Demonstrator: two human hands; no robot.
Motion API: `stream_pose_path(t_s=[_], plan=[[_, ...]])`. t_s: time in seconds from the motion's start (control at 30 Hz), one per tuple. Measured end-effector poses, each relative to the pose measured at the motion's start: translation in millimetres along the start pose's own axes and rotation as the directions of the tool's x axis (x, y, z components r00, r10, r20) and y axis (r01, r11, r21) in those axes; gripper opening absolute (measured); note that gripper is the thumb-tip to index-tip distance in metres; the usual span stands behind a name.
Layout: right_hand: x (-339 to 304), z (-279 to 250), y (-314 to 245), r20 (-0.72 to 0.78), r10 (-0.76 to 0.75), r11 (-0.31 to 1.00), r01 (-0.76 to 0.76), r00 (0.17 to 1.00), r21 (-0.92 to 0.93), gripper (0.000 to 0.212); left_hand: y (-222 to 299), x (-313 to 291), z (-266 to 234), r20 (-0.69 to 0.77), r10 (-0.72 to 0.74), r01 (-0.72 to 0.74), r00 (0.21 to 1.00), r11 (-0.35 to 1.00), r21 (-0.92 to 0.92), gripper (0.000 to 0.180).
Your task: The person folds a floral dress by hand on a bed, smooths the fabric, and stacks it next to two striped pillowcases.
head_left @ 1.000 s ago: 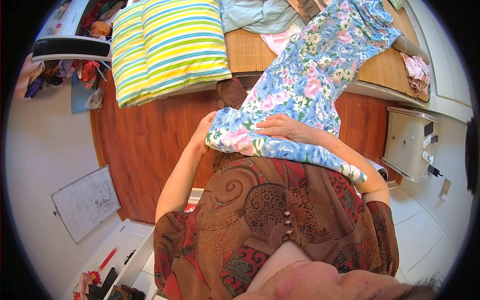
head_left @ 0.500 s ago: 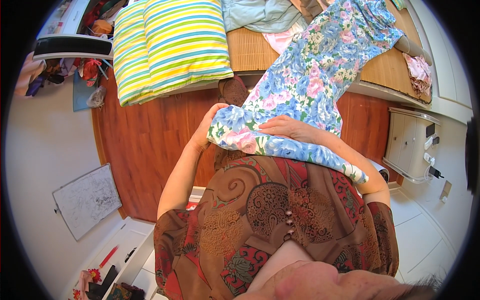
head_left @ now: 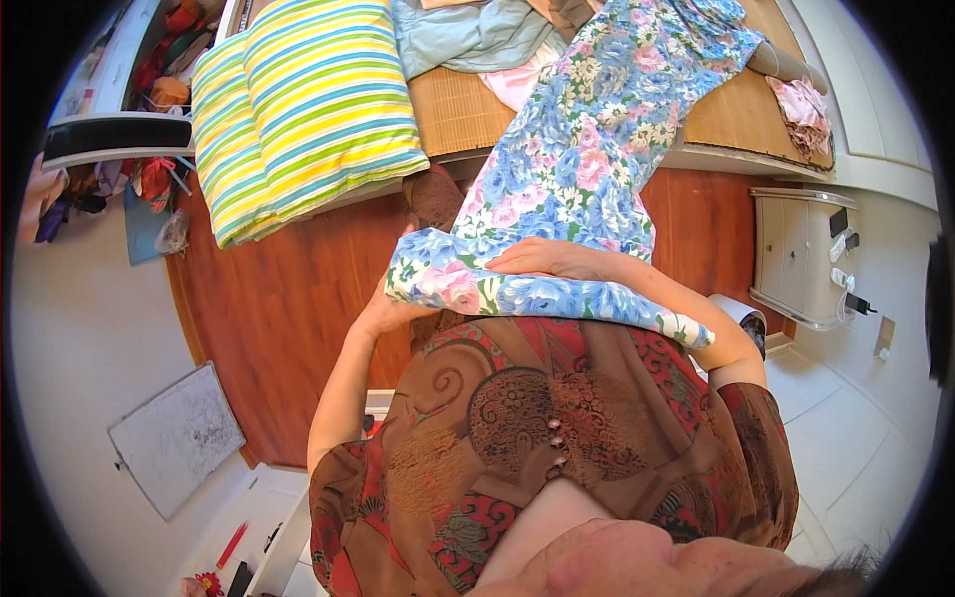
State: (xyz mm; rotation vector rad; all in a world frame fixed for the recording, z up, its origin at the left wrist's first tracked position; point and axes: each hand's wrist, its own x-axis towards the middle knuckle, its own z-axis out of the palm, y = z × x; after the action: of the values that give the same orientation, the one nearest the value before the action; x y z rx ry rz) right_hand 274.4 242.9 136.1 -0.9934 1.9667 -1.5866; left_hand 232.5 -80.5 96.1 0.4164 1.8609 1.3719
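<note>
A long blue cloth printed with pink and white flowers (head_left: 587, 149) stretches from the bed down to my body. Its near end is folded over in front of my waist, making a thick band. My left hand (head_left: 386, 306) grips the left end of that band, with most fingers hidden behind the cloth. My right hand (head_left: 552, 258) lies flat on top of the fold, fingers stretched out to the left. The right end of the band rests across my right forearm.
A bed with a woven mat (head_left: 458, 109) stands ahead, bearing a striped quilt (head_left: 318, 119), a pale blue cover (head_left: 468, 35) and a crumpled pink cloth (head_left: 801, 109). At right is a small cabinet (head_left: 796, 249) with chargers. A whiteboard (head_left: 179, 438) leans on the left wall.
The whole scene has shifted a little left and down in the picture as my head moved. Both hands stay at the same parts of the floral cloth, and its fold looks the same.
</note>
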Motion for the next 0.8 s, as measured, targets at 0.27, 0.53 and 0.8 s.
stream_pose_path(t_s=[0.27, 0.53, 0.8], plan=[[-28, 5, -21, -0.156, 0.297, 0.901, -0.223, 0.942, 0.373, 0.038, 10, 72, 10, 0.096, 0.209, -0.197, 0.973, 0.973, -0.119, 0.065], [-154, 30, -37, -0.459, 0.778, 0.471, 0.084, 0.429, 0.878, 0.052, 42, 77, 9, -0.027, -0.085, 0.062, 0.996, 0.882, -0.468, 0.035], [-182, 44, 2, -0.433, 0.822, 0.265, 0.426, 0.369, 0.865, 0.061, 50, 105, 7, 0.079, -0.234, 0.228, 0.969, 0.725, -0.651, 0.044]])
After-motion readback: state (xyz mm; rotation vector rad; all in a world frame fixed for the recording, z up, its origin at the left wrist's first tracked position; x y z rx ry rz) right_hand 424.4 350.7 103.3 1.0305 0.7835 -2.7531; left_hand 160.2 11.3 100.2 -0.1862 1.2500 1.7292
